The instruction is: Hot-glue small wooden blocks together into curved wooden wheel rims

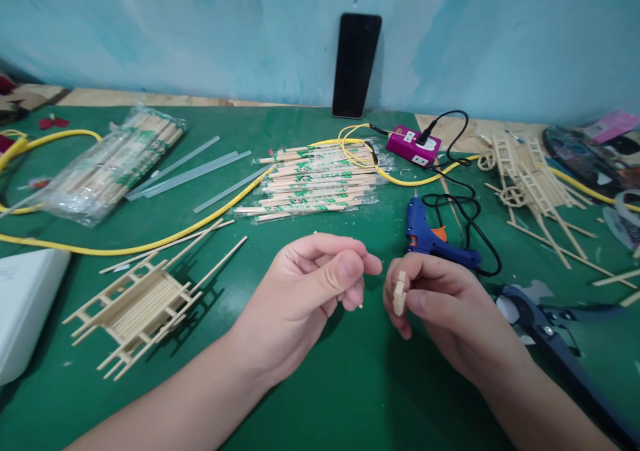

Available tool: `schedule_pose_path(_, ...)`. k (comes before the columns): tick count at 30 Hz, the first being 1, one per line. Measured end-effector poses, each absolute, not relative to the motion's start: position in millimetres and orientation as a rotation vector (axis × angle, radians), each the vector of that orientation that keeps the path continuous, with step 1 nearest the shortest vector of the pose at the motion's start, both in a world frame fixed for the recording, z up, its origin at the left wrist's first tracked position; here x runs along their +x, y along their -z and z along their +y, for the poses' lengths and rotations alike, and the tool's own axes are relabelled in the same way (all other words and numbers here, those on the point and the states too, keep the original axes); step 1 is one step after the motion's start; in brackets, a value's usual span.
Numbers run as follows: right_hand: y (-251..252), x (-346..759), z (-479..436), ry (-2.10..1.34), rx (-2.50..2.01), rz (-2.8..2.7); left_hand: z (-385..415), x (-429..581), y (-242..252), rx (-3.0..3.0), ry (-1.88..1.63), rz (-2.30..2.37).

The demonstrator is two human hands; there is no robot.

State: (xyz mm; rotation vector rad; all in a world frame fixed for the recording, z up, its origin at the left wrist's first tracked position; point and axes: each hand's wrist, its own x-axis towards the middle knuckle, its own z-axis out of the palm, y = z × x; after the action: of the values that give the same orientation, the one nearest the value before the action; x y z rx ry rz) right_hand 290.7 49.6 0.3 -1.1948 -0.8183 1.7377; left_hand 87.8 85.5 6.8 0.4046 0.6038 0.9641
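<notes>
My right hand (440, 304) pinches a small piece of light wood (399, 293) between thumb and fingers, just in front of the blue glue gun (425, 234). To its left, my left hand (310, 291) is raised with thumb and fingers pressed together; a tiny pale tip shows below the fingers, and what they hold is too hidden to name. The two hands are apart. A small cart-like frame of wooden sticks (145, 307) rests on the green table at the left.
Wrapped chopsticks (315, 184) and a plastic pack of them (115, 164) lie behind, with glue sticks (197, 174) between. A purple power strip (414, 145), yellow cable (165, 243), phone (356, 64), blue-handled cutter (555, 344), wheeled stick model (530, 177) and white box (30, 304) surround the hands.
</notes>
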Motion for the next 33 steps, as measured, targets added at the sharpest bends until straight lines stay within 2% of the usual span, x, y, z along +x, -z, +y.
schedule_pose_path(19,5.6,296.6,50.1,-1.764,-1.079,-0.818,83.4,85.3,-6.5,0.499,-0.881,0.642)
schedule_pose_path(33,4.0,293.5,50.1,-1.693,-1.158,-0.799,81.4,87.5,-11.2,0.709,-0.819,0.710)
